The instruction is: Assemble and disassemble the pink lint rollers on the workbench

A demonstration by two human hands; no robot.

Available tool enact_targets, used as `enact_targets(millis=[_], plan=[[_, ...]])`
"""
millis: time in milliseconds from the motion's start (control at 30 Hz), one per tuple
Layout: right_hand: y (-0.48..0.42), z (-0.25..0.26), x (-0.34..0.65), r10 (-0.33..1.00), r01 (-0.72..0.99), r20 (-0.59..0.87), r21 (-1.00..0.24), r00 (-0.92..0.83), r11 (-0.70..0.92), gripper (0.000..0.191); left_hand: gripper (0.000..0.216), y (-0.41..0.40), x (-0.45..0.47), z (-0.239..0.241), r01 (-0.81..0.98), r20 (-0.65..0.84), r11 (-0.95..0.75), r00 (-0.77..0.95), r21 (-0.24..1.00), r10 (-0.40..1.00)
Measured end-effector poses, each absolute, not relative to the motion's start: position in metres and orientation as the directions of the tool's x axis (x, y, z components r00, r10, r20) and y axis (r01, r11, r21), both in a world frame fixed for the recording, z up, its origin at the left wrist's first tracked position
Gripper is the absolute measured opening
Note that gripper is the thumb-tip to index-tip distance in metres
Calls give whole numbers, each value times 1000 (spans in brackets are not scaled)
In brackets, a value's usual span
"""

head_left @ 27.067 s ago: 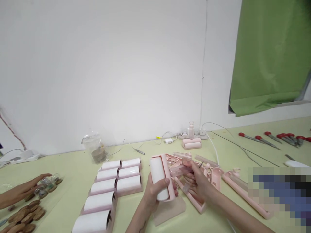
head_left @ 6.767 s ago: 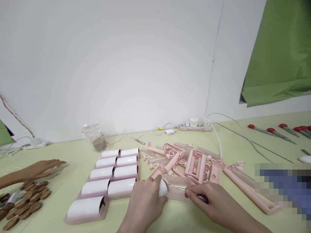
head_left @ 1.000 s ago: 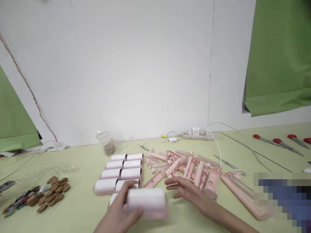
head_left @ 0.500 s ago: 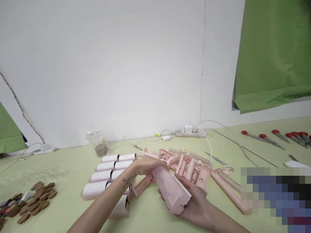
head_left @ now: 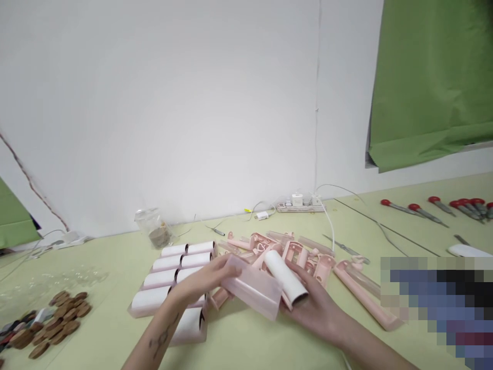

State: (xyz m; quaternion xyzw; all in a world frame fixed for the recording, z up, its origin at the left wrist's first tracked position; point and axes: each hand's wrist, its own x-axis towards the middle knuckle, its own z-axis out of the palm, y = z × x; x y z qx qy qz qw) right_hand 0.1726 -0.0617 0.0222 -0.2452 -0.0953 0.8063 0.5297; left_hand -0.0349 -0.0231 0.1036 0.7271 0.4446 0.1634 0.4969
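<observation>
My left hand (head_left: 210, 275) pinches a translucent pink plastic cover (head_left: 254, 290) by its upper left edge. My right hand (head_left: 321, 308) cradles a white paper roll (head_left: 285, 276) with a dark hollow end. The cover's right edge lies close to the roll; whether they are joined I cannot tell. Left of my hands, several white rolls (head_left: 157, 279) lie in two columns, each on a pink plastic base. A heap of pink plastic frames and handles (head_left: 296, 252) is just behind my hands, partly hidden by them.
A long pink piece (head_left: 367, 298) lies to the right. Brown discs (head_left: 57, 321) are heaped on the left. Red-ended tools (head_left: 429, 216) lie at the back right. Along the wall are a power strip (head_left: 300, 208) with cables and a clear bag (head_left: 154, 228).
The pink cover has swung away from the white roll, towards the left, with my left hand on it. The roll, hidden under the cover before, now shows in my right hand.
</observation>
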Motion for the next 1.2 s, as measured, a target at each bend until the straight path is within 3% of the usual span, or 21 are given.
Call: enact_targets(millis=[200, 300, 367, 433, 500, 533, 767, 967, 1067, 1133, 1200], plan=[[-62, 33, 184, 985, -731, -172, -668, -27, -137, 24, 18, -81, -42, 29, 532, -20, -314, 530, 787, 848], [-68, 34, 182, 989, -553, -139, -828, 47, -90, 29, 53, -86, -36, 17, 622, -31, -307, 472, 721, 881], [-72, 34, 180, 989, -448, -128, -890, 69, -84, 36, 61, -73, -34, 26, 680, 57, -346, 410, 646, 910], [-74, 35, 178, 991, -380, -111, -922, 71, -76, 41, 39, -53, -33, 39, 763, 146, -416, 399, 494, 905], [-75, 35, 176, 995, -342, -87, -937, 49, -65, 42, 29, -31, -28, 48, 866, 81, -422, 416, 269, 906], [-76, 35, 176, 996, -333, -79, -941, 44, -60, 42, 27, -22, -25, 50, 874, 75, -431, 425, 226, 902], [-71, 27, 174, 998, -310, -33, -950, 48, -16, 37, 30, -8, -5, 21, 821, 87, -542, 536, 178, 840], [-75, 32, 171, 998, -284, -24, -959, 50, -8, 42, 18, -6, -12, 22, 825, 136, -514, 496, 236, 858], [-77, 31, 171, 1000, -184, -27, -983, 5, -25, 52, 22, -6, -8, 31, 672, 225, -445, 392, 593, 892], [-78, 31, 173, 998, -96, -52, -994, -28, -54, 57, 22, -10, -1, 36, 368, 248, -383, 364, 847, 898], [-79, 32, 175, 996, -18, -45, -999, -80, -46, 56, 23, -17, 8, 39, 108, 237, -298, 382, 948, 893]])
